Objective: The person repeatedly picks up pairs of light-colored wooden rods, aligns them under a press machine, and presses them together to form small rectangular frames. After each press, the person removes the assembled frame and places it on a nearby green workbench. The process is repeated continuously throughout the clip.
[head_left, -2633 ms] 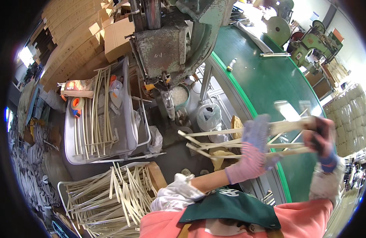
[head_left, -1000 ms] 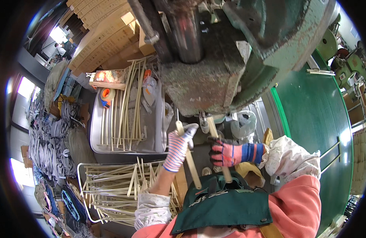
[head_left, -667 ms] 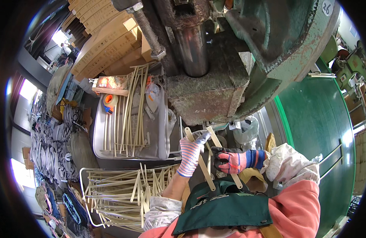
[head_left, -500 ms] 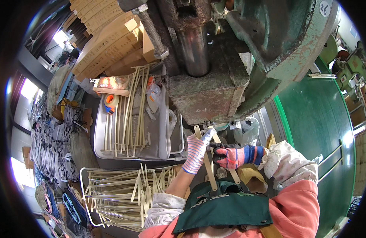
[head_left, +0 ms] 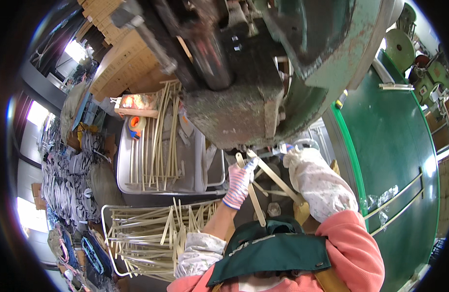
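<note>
My left hand (head_left: 239, 181), in a pink-and-white striped glove, is closed around a narrow cream strip (head_left: 256, 207) with rounded ends and a hole near its tip. Beside it a second cream strip (head_left: 278, 179) slants from under the press head toward my right sleeve; its upper end lies by my left fingertips. My right hand (head_left: 286, 148) reaches forward beside the lower edge of the press head (head_left: 229, 119). Only a bit of its blue glove shows past the white sleeve cover (head_left: 314, 177), and its fingers are hidden.
On the left stands a grey tray (head_left: 161, 189) with long strips and a tape roll (head_left: 136, 123). Nearer me, a wire-rimmed basket (head_left: 106, 228) holds many strips. A green table (head_left: 395, 146) with several strips lies on the right. Cardboard boxes (head_left: 125, 63) are stacked behind.
My right hand has let go of the strip it was on and moved forward beside the press head. My left hand stays on its strip. The view has shifted slightly.
</note>
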Demonstrator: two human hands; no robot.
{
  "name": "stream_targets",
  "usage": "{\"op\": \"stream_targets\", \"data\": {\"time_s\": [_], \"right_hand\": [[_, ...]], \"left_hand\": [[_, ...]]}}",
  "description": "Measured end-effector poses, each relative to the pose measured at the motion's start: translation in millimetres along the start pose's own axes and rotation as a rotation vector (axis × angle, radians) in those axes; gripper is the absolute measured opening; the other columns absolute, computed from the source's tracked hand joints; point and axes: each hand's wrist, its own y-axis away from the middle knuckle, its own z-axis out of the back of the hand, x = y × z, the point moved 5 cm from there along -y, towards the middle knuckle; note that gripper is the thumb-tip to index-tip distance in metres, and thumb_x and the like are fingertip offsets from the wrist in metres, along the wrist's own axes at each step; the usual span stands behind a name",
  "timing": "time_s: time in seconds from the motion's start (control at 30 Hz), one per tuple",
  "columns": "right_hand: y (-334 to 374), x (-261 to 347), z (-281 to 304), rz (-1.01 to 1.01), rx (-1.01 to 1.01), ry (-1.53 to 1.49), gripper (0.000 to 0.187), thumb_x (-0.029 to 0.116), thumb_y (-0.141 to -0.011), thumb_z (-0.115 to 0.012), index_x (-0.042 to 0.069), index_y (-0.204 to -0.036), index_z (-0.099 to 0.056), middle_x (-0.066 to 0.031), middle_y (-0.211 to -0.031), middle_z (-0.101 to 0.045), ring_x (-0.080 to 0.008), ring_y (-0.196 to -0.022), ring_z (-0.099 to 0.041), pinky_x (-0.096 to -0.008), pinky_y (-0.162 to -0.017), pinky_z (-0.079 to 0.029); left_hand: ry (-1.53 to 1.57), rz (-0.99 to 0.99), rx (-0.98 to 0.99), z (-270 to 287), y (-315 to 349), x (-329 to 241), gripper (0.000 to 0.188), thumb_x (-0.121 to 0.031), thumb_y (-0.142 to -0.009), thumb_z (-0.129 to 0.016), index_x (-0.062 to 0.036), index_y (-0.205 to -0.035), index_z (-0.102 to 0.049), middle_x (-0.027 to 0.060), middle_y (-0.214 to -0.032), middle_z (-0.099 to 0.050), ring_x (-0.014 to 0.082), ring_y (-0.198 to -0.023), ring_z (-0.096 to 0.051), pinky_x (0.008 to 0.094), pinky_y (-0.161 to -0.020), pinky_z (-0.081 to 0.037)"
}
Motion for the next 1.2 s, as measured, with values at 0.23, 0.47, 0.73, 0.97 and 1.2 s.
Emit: {"op": "stream_targets", "data": {"time_s": [0.23,0.47,0.73,0.97,1.2], "right_hand": [[-24,-10,31,-0.036,-0.168,0.005,0.039,0.04,-0.09,-0.043,0.008,-0.104,-0.06,-0.0072,-0.105,-0.063,-0.0288,-0.095,-0.059,-0.0468,-0.084,-0.047],[16,9,-17,-0.019,-0.054,0.277,0.038,0.039,-0.091,-0.044,0.007,-0.105,-0.059,-0.0082,-0.106,-0.062,-0.0276,-0.095,-0.059,-0.0457,-0.081,-0.048],[81,18,-100,0.056,0.141,0.681,0.037,0.038,-0.091,-0.045,0.006,-0.106,-0.058,-0.0094,-0.106,-0.062,-0.0262,-0.095,-0.059,-0.0445,-0.077,-0.049],[130,13,-164,0.105,0.339,0.942,0.037,0.037,-0.091,-0.046,0.005,-0.107,-0.057,-0.0104,-0.106,-0.061,-0.025,-0.095,-0.059,-0.0435,-0.073,-0.05],[146,-3,-206,0.309,0.525,1.613,0.031,0.024,-0.092,-0.049,0.003,-0.113,-0.05,-0.0107,-0.103,-0.062,-0.022,-0.089,-0.061,-0.0359,-0.072,-0.05]], "left_hand": [[-0.228,-0.101,0.09,32,-3,0,0.016,-0.012,-0.084,-0.056,0.0008,-0.09,-0.063,-0.0027,-0.054,-0.05,0.0034,-0.042,-0.041,0.0184,-0.04,-0.03],[-0.072,0.005,0.053,70,-1,1,0.019,-0.015,-0.089,-0.055,0.0029,-0.088,-0.062,-0.0055,-0.048,-0.039,0.0044,-0.039,-0.032,0.0208,-0.041,-0.026],[-0.116,-0.027,-0.031,77,3,23,0.019,-0.018,-0.089,-0.056,-0.001,-0.083,-0.063,-0.0042,-0.051,-0.045,0.0045,-0.04,-0.037,0.0207,-0.039,-0.027],[-0.218,-0.098,-0.132,81,27,25,0.039,-0.037,-0.084,-0.064,-0.0113,-0.059,-0.049,-0.0042,-0.047,-0.043,0.0041,-0.039,-0.037,0.0217,-0.037,-0.026],[-0.189,-0.042,-0.076,91,65,-9,0.036,-0.034,-0.087,-0.06,-0.0113,-0.06,-0.049,-0.0033,-0.046,-0.042,0.0067,-0.038,-0.037,0.0224,-0.042,-0.029]]}}
